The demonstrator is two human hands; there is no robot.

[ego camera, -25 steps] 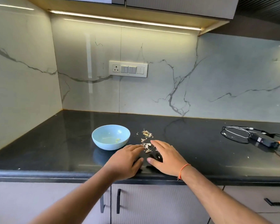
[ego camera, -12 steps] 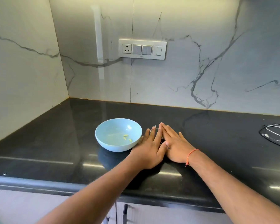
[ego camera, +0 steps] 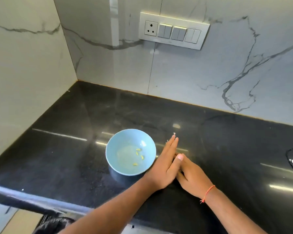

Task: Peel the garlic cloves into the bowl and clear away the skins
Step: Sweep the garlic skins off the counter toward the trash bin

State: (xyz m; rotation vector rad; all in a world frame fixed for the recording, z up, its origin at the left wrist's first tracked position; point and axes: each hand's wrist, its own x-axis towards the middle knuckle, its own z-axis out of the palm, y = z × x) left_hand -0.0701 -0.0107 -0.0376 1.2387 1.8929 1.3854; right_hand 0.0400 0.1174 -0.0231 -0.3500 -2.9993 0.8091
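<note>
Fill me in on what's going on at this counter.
A person is clearing up after peeling garlic. The left hand and right hand lie pressed side by side on the black countertop, just right of the light blue bowl. They seem to be gathering the skins, which are mostly hidden under the hands; only a few skin scraps show near the left fingertips. A few peeled garlic cloves already sit in the bowl.

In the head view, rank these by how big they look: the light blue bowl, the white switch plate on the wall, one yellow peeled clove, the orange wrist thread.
1. White wall switch plate, though it sits farther away than the rest
2. Light blue round bowl
3. Orange wrist thread
4. Yellow peeled garlic clove
</note>
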